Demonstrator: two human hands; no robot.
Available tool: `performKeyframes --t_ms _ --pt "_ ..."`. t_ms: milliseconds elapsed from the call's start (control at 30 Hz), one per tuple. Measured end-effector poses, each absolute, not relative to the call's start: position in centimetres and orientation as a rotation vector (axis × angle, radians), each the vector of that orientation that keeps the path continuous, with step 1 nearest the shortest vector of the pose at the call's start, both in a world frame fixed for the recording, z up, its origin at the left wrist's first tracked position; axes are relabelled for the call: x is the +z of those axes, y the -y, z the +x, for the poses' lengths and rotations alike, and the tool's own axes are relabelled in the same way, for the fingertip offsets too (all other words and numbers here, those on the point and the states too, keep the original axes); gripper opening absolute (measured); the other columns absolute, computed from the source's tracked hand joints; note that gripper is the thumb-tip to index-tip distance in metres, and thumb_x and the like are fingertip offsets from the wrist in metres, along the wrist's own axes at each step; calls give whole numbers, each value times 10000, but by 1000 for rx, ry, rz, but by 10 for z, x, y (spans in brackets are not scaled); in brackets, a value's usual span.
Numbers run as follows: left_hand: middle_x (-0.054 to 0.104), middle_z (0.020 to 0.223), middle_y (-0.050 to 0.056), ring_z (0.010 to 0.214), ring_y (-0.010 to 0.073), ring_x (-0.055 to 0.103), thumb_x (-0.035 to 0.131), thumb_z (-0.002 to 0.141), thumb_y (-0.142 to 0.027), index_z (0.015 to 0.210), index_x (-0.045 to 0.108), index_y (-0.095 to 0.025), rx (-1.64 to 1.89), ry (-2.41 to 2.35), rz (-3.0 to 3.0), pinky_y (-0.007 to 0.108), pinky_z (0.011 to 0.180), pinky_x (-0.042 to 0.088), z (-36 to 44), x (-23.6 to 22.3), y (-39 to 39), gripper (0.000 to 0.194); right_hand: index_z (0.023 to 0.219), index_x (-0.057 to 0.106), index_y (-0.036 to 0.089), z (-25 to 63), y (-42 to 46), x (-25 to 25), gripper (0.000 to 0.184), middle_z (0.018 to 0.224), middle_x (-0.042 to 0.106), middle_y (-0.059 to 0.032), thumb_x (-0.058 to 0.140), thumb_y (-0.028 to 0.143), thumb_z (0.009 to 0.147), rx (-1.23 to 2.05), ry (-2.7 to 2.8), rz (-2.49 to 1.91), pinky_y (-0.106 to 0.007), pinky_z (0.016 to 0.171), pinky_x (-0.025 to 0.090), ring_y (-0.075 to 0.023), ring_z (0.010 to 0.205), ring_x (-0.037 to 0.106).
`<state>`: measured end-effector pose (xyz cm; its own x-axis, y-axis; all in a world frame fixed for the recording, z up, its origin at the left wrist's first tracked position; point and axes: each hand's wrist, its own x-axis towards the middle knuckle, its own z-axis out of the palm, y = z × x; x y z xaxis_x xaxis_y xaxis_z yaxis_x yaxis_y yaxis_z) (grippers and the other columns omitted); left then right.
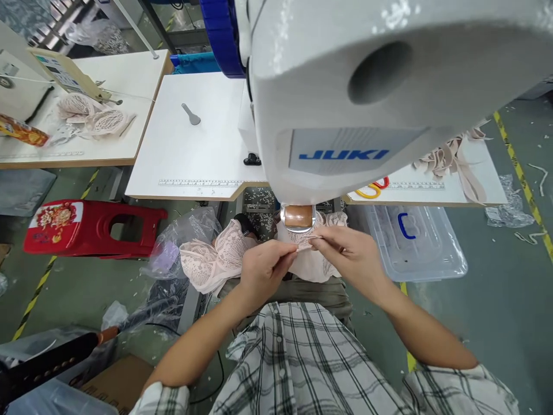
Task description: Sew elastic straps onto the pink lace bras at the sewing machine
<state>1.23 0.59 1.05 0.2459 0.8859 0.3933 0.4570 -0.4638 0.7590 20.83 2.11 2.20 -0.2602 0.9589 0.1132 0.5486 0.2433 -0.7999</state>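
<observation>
In front of the sewing machine [337, 109], low over my lap, a pale pink lace bra [235, 253] hangs below the table edge. My left hand [268, 265] pinches an edge of the bra between thumb and fingers. Close beside it, my right hand [349, 256] is closed on a narrow part of the same piece, just under the machine's head. A short stretch of fabric spans the gap between my fingertips. One lace cup lies left of my left hand, and more lace and plain fabric shows between and behind the hands. The needle area is hidden by the machine's head.
The white table [194, 138] carries a printed ruler. Yellow and red scissors [369, 190] and pink fabric strips [453, 158] lie on its right side. Below are a clear lidded box [417, 245] at right and a red stool [95, 227] at left. Another bra [97, 115] lies on the neighbouring table.
</observation>
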Motion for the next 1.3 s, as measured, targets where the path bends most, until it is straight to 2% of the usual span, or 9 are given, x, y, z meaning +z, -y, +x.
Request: performKeyframes --t_ms 133,400,500,733,900,1000,1100,1200,1300 --pt "763 798 17 671 108 694 564 976 -213 941 688 -188 1084 -1072 2256 188 616 520 9 23 -14 131 794 691 220 212 -37 39 209 676 649 7 537 255 930 1012 2077 -1269 -256 594 398 -136 633 571" --pt "747 748 -5 607 100 668 600 958 -241 933 724 -201 920 -1133 2143 180 588 516 6 27 -21 132 770 695 190 219 -49 49 201 717 682 -2 569 298 884 1620 1897 -1268 -242 556 423 -131 625 579" --pt "743 744 -7 604 97 660 598 959 -234 919 722 -202 900 -1107 2132 176 578 501 8 28 -23 135 787 700 192 221 -51 50 187 740 688 -3 570 293 876 1722 1884 -1253 -238 561 429 -133 648 596" --pt "714 722 -17 582 102 619 589 960 -240 1001 710 -199 709 -1096 2026 188 545 444 9 36 -33 134 821 715 200 221 -49 50 152 681 645 32 581 242 880 1605 1972 -1215 -231 590 382 -109 631 539" --pt "625 647 -11 556 110 556 483 1002 -273 770 634 -173 585 -1090 2179 214 528 379 8 36 -36 294 837 724 202 222 -44 46 156 702 662 25 605 280 900 1553 1950 -1227 -241 612 393 -118 649 563" --pt "592 636 -12 549 117 535 419 1019 -286 777 586 -175 630 -1142 2239 229 535 371 13 32 -32 313 875 735 215 221 -38 43 132 816 713 -3 633 296 897 1380 1903 -1245 -251 659 429 -141 737 614" --pt "589 630 -11 539 120 533 358 1034 -318 782 568 -184 638 -1188 2236 234 531 368 18 32 -28 355 876 735 218 219 -37 44 136 810 701 -18 618 284 901 1201 1918 -1244 -259 662 433 -150 758 613" --pt "598 604 -27 510 107 534 380 1039 -361 787 584 -187 654 -1329 2215 223 512 348 18 33 -29 367 815 703 194 214 -51 53 136 740 657 -11 601 259 876 1135 1976 -1244 -259 621 386 -131 685 565" --pt "567 558 -52 492 101 510 473 1017 -318 892 634 -186 829 -1418 2451 229 500 307 10 29 -37 243 621 563 178 208 -71 66 215 591 493 33 581 212 832 1088 2112 -1341 -268 550 264 -91 561 410"
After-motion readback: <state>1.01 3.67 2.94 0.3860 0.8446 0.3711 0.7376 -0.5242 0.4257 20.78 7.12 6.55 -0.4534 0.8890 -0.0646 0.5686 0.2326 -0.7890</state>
